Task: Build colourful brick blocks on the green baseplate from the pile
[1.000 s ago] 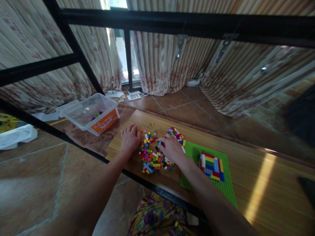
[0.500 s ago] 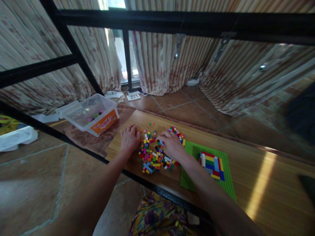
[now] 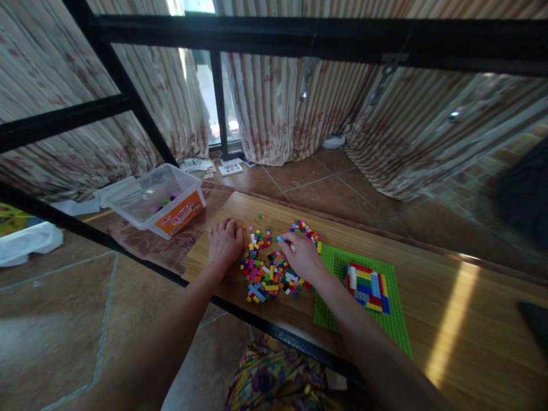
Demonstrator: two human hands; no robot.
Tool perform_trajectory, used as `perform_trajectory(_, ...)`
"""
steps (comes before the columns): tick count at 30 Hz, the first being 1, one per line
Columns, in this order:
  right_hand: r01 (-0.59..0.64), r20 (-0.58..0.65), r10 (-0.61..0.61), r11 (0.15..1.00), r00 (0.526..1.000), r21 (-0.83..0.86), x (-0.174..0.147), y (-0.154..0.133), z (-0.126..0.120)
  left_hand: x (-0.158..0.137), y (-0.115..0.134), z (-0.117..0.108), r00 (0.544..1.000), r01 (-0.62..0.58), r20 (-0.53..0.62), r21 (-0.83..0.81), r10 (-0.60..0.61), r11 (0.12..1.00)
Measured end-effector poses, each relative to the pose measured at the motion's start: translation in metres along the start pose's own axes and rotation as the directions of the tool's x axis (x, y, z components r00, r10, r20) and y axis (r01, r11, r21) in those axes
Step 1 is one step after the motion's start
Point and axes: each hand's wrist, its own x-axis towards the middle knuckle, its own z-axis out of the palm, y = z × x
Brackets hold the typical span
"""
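A loose pile of small, many-coloured toy bricks [image 3: 261, 274] is spread over the wooden table. My left hand [image 3: 225, 242] lies flat on the wood at the pile's left edge, fingers stretched out, holding nothing. At the upper right of the pile, my right hand [image 3: 302, 254] is closed in a pinch, with a small light blue brick [image 3: 281, 239] at its fingertips. To the right is a green baseplate [image 3: 396, 285] bearing a roughly square build of coloured bricks [image 3: 367, 288]. My right forearm covers part of the baseplate's left and lower side.
A clear plastic box [image 3: 149, 197] with an orange label and a few pieces inside stands on the rug, left beyond the table [image 3: 428, 285]. A black metal rail [image 3: 274, 328] runs along the table's near edge. Another black bar [image 3: 274, 40] crosses above. A dark object lies far right.
My right hand has shifted slightly down and right, and a light blue brick now shows at its fingertips. My left hand stays on the table in the same pose.
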Motion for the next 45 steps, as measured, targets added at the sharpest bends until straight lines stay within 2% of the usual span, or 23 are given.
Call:
perform_trajectory(2,-0.118,-0.005,0.122,0.970,0.993,0.213,-0.008,0.000,0.001,0.000,0.001,-0.001,1.000,0.001,-0.001,-0.004,-0.001,1.000)
perform_trajectory(3,-0.169,0.014,0.175,0.924,0.985,0.344,-0.013,0.000,0.001,0.000,0.001,-0.001,1.000,0.004,0.000,-0.006,-0.004,1.000)
perform_trajectory(5,-0.257,0.078,0.262,0.766,0.962,0.590,-0.023,-0.002,0.003,0.000,0.001,-0.001,1.000,0.009,0.001,-0.009,-0.009,1.000)
perform_trajectory(7,-0.321,0.144,0.331,0.579,0.933,0.750,-0.032,-0.006,0.002,0.001,0.001,0.000,1.000,0.012,0.000,-0.010,-0.012,1.000)
perform_trajectory(8,-0.338,0.170,0.352,0.502,0.921,0.796,-0.035,-0.008,0.001,0.001,0.001,0.000,1.000,0.012,-0.002,-0.010,-0.012,1.000)
perform_trajectory(10,-0.348,0.202,0.364,0.399,0.909,0.848,-0.040,-0.012,-0.002,0.001,0.000,0.001,1.000,0.012,-0.005,-0.011,-0.012,1.000)
perform_trajectory(13,-0.346,0.227,0.349,0.332,0.909,0.877,-0.043,-0.017,-0.008,0.002,-0.001,0.001,1.000,0.008,-0.008,-0.017,-0.008,1.000)
perform_trajectory(18,-0.357,0.258,0.301,0.342,0.918,0.869,-0.049,-0.017,-0.017,0.002,0.000,0.000,1.000,0.009,0.001,-0.018,-0.009,1.000)
perform_trajectory(29,-0.372,0.288,0.243,0.469,0.926,0.801,-0.057,-0.022,-0.022,0.001,0.000,0.000,1.000,0.005,-0.008,-0.014,-0.005,1.000)
perform_trajectory(33,-0.385,0.273,0.282,0.514,0.920,0.766,-0.056,-0.021,-0.019,0.001,0.000,0.000,1.000,0.010,-0.007,-0.019,-0.010,1.000)
perform_trajectory(40,-0.353,0.226,0.299,0.494,0.927,0.795,-0.056,-0.019,-0.016,0.001,0.000,0.001,1.000,0.010,-0.009,-0.009,-0.010,1.000)
perform_trajectory(45,-0.369,0.201,0.367,0.476,0.908,0.799,-0.052,-0.015,-0.012,0.001,0.000,0.001,1.000,0.010,-0.009,-0.012,-0.011,1.000)
